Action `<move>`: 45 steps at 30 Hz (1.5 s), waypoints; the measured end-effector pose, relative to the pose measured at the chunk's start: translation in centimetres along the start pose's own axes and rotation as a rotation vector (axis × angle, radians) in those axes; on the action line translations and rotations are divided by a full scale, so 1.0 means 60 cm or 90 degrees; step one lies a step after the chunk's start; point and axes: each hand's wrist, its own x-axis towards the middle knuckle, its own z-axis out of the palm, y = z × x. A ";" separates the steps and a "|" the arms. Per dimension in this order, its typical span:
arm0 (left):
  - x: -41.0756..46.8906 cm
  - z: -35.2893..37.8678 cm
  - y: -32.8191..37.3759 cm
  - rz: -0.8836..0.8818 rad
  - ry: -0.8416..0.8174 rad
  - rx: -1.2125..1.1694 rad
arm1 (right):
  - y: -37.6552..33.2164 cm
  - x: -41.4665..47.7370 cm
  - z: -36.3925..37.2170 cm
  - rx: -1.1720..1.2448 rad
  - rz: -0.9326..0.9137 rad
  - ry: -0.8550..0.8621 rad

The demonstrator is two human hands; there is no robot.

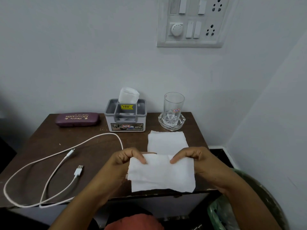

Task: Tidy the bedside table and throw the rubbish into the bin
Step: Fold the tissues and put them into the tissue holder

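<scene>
The left hand and right hand pinch a tissue by its top edge, its length crosswise; the bin sits lower right, nearer the right hand.

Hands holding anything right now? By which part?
Yes: a tissue. The left hand pinches its top edge near the left corner; the right hand pinches the same edge further right.
</scene>
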 end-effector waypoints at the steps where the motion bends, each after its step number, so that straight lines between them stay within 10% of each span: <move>1: -0.003 -0.004 0.003 0.018 -0.016 0.014 | -0.003 0.000 -0.001 -0.016 -0.018 -0.003; 9: 0.000 -0.055 0.030 -0.088 -0.176 -0.123 | -0.030 0.000 -0.009 -0.046 -0.131 -0.096; 15: 0.011 -0.007 0.070 -0.165 -0.244 0.231 | -0.053 0.028 -0.004 -0.104 -0.123 -0.221; 20: 0.011 0.008 0.050 -0.145 -0.127 0.191 | -0.046 0.037 0.007 -0.060 -0.089 -0.145; 26: 0.004 0.025 0.013 -0.014 0.139 0.030 | 0.005 0.037 0.067 0.335 0.078 0.037; 36: 0.038 -0.024 0.016 0.149 0.193 -0.038 | 0.004 0.058 0.125 -0.067 -0.034 0.090; 45: 0.183 -0.136 0.160 0.382 0.226 0.243 | -0.133 0.305 0.109 -0.408 -0.201 0.276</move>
